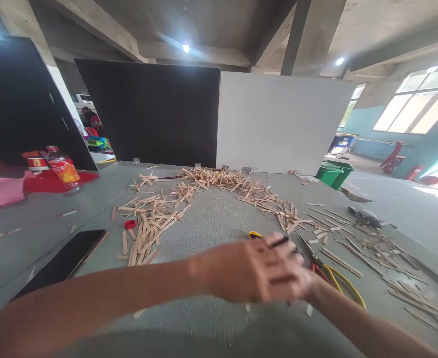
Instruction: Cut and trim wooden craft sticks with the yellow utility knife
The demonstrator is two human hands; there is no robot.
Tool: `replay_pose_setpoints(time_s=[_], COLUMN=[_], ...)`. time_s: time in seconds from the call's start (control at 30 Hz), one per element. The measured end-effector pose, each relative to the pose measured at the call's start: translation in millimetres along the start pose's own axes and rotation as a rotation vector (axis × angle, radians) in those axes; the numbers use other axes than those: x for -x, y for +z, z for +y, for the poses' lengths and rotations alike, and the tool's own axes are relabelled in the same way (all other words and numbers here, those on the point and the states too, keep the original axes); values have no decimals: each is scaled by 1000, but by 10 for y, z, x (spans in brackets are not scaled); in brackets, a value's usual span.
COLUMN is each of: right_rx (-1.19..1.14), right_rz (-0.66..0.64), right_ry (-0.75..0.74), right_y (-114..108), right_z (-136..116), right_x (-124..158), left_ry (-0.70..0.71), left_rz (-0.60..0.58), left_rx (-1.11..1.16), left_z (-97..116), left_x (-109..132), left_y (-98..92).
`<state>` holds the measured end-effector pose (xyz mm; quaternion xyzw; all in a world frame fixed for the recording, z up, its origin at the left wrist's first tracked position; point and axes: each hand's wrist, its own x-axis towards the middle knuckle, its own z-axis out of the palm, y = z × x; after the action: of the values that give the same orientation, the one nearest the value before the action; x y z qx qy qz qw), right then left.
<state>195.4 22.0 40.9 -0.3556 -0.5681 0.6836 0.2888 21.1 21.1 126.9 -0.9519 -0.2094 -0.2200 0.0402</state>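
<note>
My left hand reaches across from the left, palm down, and overlaps my right hand at the middle front of the table. Motion smears the fingers of both, and the left hand covers much of the right. Near the fingertips a small dark piece shows; I cannot make out what it is or which hand has it. Just behind the hands lies a yellow-edged object, partly hidden. Scissors with yellow loop handles rest beside my right wrist, with a red handle partly behind it.
Flat wooden sticks lie heaped in an arc on the grey table. Cut strips scatter at right. A dark board, a red ring and a drink bottle are left. Black and white panels stand behind.
</note>
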Motion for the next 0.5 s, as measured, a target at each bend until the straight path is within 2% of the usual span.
replay_pose_setpoints(time_s=[0.03, 0.1, 0.13, 0.17, 0.27, 0.37, 0.43, 0.5], right_rx=[21, 63, 125, 207, 417, 786, 1033, 1136], right_rz=[40, 162, 232, 286, 328, 291, 293, 297], right_ry=[6, -4, -15, -32, -82, -150, -159, -124], right_y=[-157, -394, -468, -517, -554, -524, -483, -406], right_z=[-33, -92, -120, -149, -242, -309, -301, -251], right_x=[46, 93, 102, 109, 164, 268, 324, 351], left_ry=[98, 227, 211, 114, -120, -332, -366, -371], left_rz=[-2, 82, 154, 254, 295, 64, -111, -228], left_rx=[-48, -241, -340, -426, -349, -88, 36, 108], left_z=[-171, -486, -622, -739, -934, -902, -806, -697], left_x=[27, 83, 106, 126, 175, 244, 312, 387], left_y=[-85, -223, -274, -309, -305, -129, 56, 257])
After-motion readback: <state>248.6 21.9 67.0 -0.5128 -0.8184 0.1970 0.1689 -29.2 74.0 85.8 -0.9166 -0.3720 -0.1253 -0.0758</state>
